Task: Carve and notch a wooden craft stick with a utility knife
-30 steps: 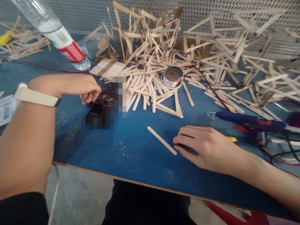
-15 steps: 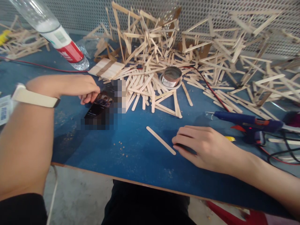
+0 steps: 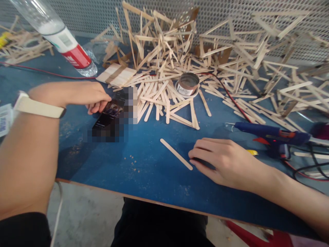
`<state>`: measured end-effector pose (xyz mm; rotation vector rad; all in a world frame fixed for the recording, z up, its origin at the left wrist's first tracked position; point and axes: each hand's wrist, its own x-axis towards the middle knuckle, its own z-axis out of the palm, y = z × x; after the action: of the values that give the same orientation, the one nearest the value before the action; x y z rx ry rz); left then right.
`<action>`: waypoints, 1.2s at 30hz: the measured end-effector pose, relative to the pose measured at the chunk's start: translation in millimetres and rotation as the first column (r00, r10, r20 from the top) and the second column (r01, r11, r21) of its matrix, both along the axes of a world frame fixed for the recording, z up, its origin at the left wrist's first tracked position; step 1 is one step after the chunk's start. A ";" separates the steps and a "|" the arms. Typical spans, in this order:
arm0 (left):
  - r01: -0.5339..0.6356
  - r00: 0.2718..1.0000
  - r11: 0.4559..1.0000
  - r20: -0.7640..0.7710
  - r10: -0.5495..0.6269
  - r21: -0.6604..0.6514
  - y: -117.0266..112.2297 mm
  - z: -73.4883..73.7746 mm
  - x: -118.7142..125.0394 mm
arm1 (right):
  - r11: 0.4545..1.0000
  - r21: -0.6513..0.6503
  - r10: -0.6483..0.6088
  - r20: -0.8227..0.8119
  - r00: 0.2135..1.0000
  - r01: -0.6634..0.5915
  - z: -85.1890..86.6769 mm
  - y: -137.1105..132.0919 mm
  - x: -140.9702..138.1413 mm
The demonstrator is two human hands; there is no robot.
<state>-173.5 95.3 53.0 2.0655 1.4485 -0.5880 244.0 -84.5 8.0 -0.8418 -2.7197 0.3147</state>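
My left hand (image 3: 99, 99), with a pale watch band on its wrist, is at the left edge of a dark phone (image 3: 109, 115). Its index fingertip reaches over the lit screen, while the other fingers are curled in beside it. Part of the phone is blurred out. My right hand (image 3: 216, 159) rests on the blue table with fingers loosely bent and a dark gap between thumb and fingers; nothing shows in it. Just left of its fingertips lies a single wooden craft stick (image 3: 176, 154), apart from the hand.
Loose and glued sticks (image 3: 159, 55) pile up at the back, around a small round tin (image 3: 189, 84). A blue glue gun (image 3: 272, 133) with cables lies right. At back left, a plastic bottle (image 3: 77, 56) stands tilted in view near bundled sticks (image 3: 117, 75). The table edge (image 3: 128, 196) runs in front.
The left index finger has shifted very slightly to the right over the phone's screen. My right hand and the single stick have stayed put.
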 end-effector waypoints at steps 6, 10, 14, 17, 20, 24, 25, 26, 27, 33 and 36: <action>-0.018 1.000 1.000 -0.025 0.019 0.007 1.1 0.2 2.1 | 1.000 -0.014 -0.002 0.001 1.000 0.002 -0.3 -1.2 0.6; -0.028 0.997 0.999 -0.072 0.031 0.038 -6.3 7.7 7.2 | 1.000 -0.016 -0.002 -0.001 1.000 0.002 0.1 -1.3 -0.5; -0.061 0.998 0.998 -0.031 0.061 0.000 -10.1 10.8 8.8 | 1.000 -0.006 0.000 0.002 1.000 0.000 0.2 -0.6 -1.4; -0.065 0.998 0.998 0.016 0.066 -0.025 -6.2 7.0 3.7 | 1.000 0.000 0.001 -0.004 1.000 -0.001 0.3 0.3 -1.5; -0.047 0.998 0.999 0.028 0.048 -0.025 -3.0 3.8 -1.0 | 1.000 -0.001 0.003 -0.007 1.000 -0.003 0.6 0.5 -1.2; -0.009 0.999 1.000 0.039 0.010 -0.018 -5.7 6.5 0.8 | 1.000 -0.001 0.005 -0.003 1.000 -0.005 0.6 -0.2 -0.6; -0.005 0.999 1.000 0.040 0.006 -0.014 -6.9 8.0 2.3 | 1.000 -0.002 0.005 -0.003 1.000 -0.005 0.5 -0.3 -0.4; -0.004 0.999 1.000 0.040 0.004 -0.014 -8.0 9.4 3.7 | 1.000 -0.004 0.005 -0.003 1.000 -0.005 0.3 -0.2 -0.4; -0.005 0.999 1.000 0.039 0.005 -0.008 -8.7 10.5 4.9 | 1.000 -0.004 0.005 -0.004 1.000 -0.005 0.3 -0.1 -0.3; 0.041 0.999 0.999 0.006 -0.041 -0.006 -6.1 9.4 3.1 | 1.000 -0.011 0.002 0.000 1.000 -0.002 0.8 0.8 -0.8; 0.050 0.998 0.999 -0.028 -0.050 0.004 -5.0 6.8 0.9 | 1.000 -0.011 0.002 0.006 1.000 -0.001 1.0 0.4 -0.8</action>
<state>-172.6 90.3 59.8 2.1104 1.4184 -0.6371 243.1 -84.0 9.0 -0.8448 -2.7264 0.3278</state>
